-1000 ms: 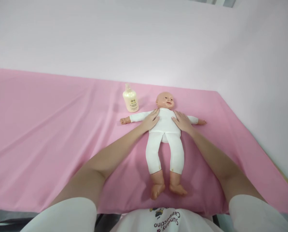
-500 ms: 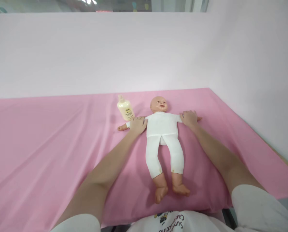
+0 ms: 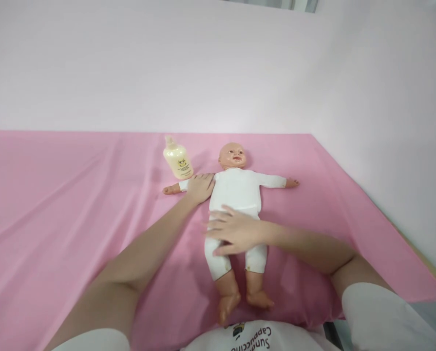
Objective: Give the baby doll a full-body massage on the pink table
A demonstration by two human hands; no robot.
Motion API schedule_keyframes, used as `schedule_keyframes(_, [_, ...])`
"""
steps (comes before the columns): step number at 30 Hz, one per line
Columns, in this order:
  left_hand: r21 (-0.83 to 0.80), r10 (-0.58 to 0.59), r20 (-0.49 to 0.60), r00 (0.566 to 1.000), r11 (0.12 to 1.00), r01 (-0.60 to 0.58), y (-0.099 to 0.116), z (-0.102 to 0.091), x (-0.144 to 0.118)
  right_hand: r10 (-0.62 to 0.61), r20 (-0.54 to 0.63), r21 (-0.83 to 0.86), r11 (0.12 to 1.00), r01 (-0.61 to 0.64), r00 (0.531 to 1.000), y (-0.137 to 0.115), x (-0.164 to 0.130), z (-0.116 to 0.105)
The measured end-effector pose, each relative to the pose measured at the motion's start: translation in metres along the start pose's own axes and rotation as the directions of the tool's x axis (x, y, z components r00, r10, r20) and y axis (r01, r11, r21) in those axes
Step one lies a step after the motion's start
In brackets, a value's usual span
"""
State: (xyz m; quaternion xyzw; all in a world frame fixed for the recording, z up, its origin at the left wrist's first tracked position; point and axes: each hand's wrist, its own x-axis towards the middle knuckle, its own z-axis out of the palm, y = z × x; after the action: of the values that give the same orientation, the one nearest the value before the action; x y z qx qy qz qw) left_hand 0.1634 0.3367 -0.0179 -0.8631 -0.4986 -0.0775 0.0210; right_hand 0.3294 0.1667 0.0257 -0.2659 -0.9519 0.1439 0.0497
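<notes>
Doll: a bald doll with a white cloth body and tan, smooth, plastic-looking head, hands and feet [image 3: 235,187] lies on its back, head toward the wall, feet toward the person; this probably puts its whole length within reach of both arms.
Doll's arms: stretched out sideways, seemingly so that each lies apart from the trunk.
Left hand [image 3: 201,187]: palm down over the doll's upper arm on the bottle's side, fingers close together, perhaps steadying it; I cannot tell whether it grips.
Right hand [image 3: 237,231]: fingers spread across the doll's thighs, slightly blurred; contact is unclear.
Bottle: a pale yellow, rounded bottle with a dark printed label [image 3: 179,163] is just beyond the doll's arm, near the left hand, likely placed to be handy yet off the body.
Surface: smooth pink cloth [image 3: 57,219], softly creased at left, covers it.
Room: a plain white wall [image 3: 166,73] rises behind and at right, with a sliver of opening [image 3: 296,5] above.
Clothing: a white printed shirt [image 3: 214,341] touches the lower edge.
</notes>
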Motion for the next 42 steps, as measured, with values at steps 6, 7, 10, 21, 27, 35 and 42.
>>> schedule_keyframes(6, [-0.085, -0.023, -0.055, 0.998, 0.996, 0.018, 0.001, 0.000, -0.003, -0.382, 0.103, 0.102, 0.923, 0.372, 0.918, -0.012, 0.007, 0.015])
schedule_keyframes(7, [-0.111, -0.033, -0.074, 0.997, 0.993, 0.025, 0.001, 0.000, -0.003, -0.374, 0.088, 0.094, 0.926, 0.366, 0.923, -0.005, 0.009, 0.014])
schedule_keyframes(10, [-0.147, -0.051, -0.102, 0.994, 0.988, 0.036, 0.003, 0.001, -0.004, -0.165, -0.043, 0.046, 0.985, 0.167, 0.985, 0.028, 0.010, 0.007])
schedule_keyframes(21, [-0.226, 0.005, -0.111, 0.994, 0.974, -0.030, 0.005, 0.009, -0.002, 0.537, -0.425, 0.261, 0.844, -0.469, 0.729, 0.150, -0.026, 0.001])
schedule_keyframes(27, [-0.380, 0.174, 0.091, 0.981, 0.916, -0.127, 0.042, -0.006, 0.000, 0.727, -0.368, 0.305, 0.683, -0.664, 0.580, 0.158, -0.020, 0.011])
schedule_keyframes(35, [-0.403, 0.703, 0.021, 0.711, 0.657, -0.637, 0.102, -0.027, -0.048, 0.762, -0.372, 0.219, 0.627, -0.748, 0.530, 0.156, -0.030, 0.005])
schedule_keyframes(42, [-0.496, 0.914, -0.050, 0.403, 0.327, -0.804, 0.137, -0.026, -0.085, 0.796, -0.333, 0.177, 0.579, -0.796, 0.505, 0.158, -0.035, -0.003])
